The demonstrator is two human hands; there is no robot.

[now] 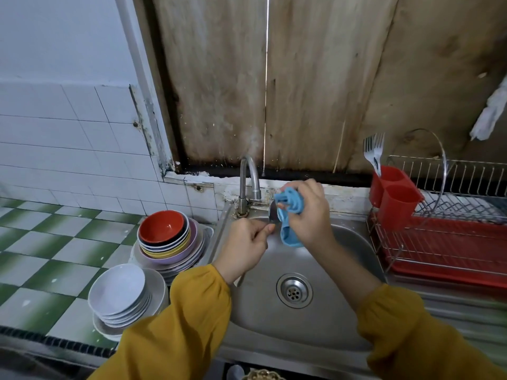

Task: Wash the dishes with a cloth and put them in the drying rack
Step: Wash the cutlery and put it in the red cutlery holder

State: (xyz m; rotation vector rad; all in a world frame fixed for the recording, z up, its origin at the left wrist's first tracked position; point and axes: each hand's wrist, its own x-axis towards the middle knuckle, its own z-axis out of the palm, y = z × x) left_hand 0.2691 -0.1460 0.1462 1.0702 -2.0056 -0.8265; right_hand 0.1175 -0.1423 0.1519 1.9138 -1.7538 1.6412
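Observation:
Over the steel sink, my left hand pinches the handle of a metal spoon, whose bowl points up towards the tap. My right hand grips a blue cloth and presses it against the spoon's bowl, hiding part of it. A red and chrome drying rack stands at the right of the sink. Its red cutlery holder has forks standing in it.
A chrome tap rises behind the sink, just left of the spoon. On the tiled counter to the left sit a stack of coloured bowls on plates and a stack of white dishes. The sink drain lies below my hands.

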